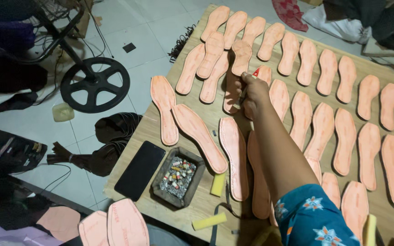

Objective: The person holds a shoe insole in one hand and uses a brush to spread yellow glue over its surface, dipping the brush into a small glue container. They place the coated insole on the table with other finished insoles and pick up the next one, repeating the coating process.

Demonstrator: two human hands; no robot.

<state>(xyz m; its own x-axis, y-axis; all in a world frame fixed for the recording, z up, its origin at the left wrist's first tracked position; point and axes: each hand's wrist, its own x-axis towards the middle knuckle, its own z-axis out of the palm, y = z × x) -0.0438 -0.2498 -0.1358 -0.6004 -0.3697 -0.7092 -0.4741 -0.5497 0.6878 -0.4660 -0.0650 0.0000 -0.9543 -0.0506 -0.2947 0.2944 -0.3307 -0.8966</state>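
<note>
Floor, far left: pale glossy tiles; a black spoked wheel base [95, 84] of a stand rests on them, with a dark crumpled heap of cloth [110, 141] just beside the worktop edge.
Worktop: flat light-brown wooden board [192, 200], matt, grain faintly visible.
Phone: black glossy rectangle [140, 170], lying flat near the left front corner.
Container: dark square tray [178, 177] with rounded corners and thick walls, just right of the phone. Holds grey ash and many short cigarette butts, white and orange; roughly filled across its floor.
Sponges: two yellow foam blocks, one [218, 184] touching the tray's right side, one [209, 221] near the front edge.
Insoles: thin flat peach-orange cut-outs, foot-shaped, matt, edges outlined darker. Laid in rows across the board; a loose overlapping cluster [215, 59] at the far left, tidy upright rows [343, 132] to the right. Two more [115, 225] lie off the board at lower left.
Right hand: right hand [251, 93] reaches out over the middle of the board, fingers closed around a slim tool with a red tip [256, 72]. The tip sits over an insole [264, 75] in the second row. Sleeve: teal fabric with flower print [315, 218].
Left hand: out of view.
Far right corner: piled dark and white cloth [343, 23].
</note>
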